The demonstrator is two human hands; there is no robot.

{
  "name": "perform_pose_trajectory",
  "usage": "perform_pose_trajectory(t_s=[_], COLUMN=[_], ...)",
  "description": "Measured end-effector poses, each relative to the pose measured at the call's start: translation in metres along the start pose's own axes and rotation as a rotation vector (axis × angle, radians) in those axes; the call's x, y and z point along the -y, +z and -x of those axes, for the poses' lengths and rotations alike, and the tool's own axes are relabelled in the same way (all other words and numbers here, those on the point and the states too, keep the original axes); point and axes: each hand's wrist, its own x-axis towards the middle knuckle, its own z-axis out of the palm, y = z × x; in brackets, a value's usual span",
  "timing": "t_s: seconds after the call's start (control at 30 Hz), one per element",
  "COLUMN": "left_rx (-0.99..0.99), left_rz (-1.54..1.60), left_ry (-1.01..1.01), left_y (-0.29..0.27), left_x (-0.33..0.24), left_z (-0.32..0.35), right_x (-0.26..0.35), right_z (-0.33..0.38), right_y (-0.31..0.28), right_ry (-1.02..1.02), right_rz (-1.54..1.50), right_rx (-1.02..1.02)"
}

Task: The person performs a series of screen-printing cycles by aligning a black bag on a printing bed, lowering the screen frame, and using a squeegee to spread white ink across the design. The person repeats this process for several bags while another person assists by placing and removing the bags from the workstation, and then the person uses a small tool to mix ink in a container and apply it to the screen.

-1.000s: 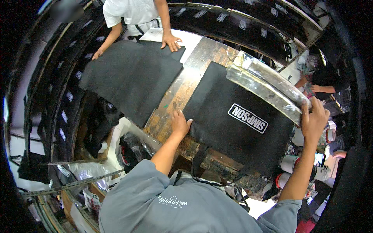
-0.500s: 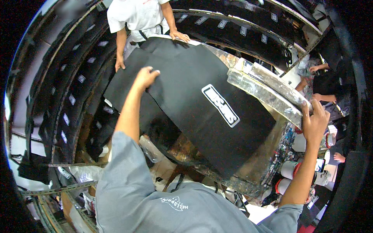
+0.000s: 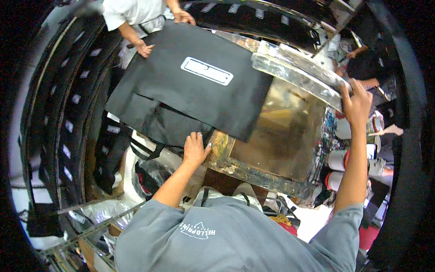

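A flat black fabric piece (image 3: 158, 77) with a white printed label (image 3: 207, 71) lies over the far left of an ink-stained worktable frame (image 3: 263, 174). A darker black flap (image 3: 181, 129) shows at its near edge. My left hand (image 3: 195, 148) is there, fingers stretched out, at the flap's edge by the frame's corner; whether it touches the cloth is hard to tell. Out at the right, my right hand (image 3: 357, 103) is closed round the end of a long, pale, ink-smeared bar (image 3: 294, 72), which slants over the frame's far side.
Across from me, a person's hands (image 3: 183, 17) are at the fabric's far edge. Racks of black pieces with white labels (image 3: 76, 98) curve along the left and back. Ink tubs (image 3: 336, 159) stand at the right. A plastic bag (image 3: 154, 174) sits below the table's left side.
The printed fabric has shifted left and turned, uncovering the brownish surface inside the frame. My left hand has come from its far left part to the near edge. My right hand keeps the bar.
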Motion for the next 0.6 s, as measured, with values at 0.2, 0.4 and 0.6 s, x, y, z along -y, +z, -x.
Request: perform_pose_trajectory(t_s=[0.2,0.4,0.6], left_rx=[-0.079,0.174,0.241], left_rz=[-0.535,-0.156,-0.093], left_ry=[0.018,-0.055,0.266], left_y=[-0.032,0.016,0.009], left_x=[-0.020,0.018,0.007], left_z=[-0.028,-0.015,-0.086], right_x=[0.009,0.021,0.014], right_z=[0.007,0.014,0.003], right_y=[-0.006,-0.003,-0.008], right_ry=[0.083,0.054,0.086], right_rz=[0.015,-0.049,0.013], right_rx=[0.074,0.012,0.063])
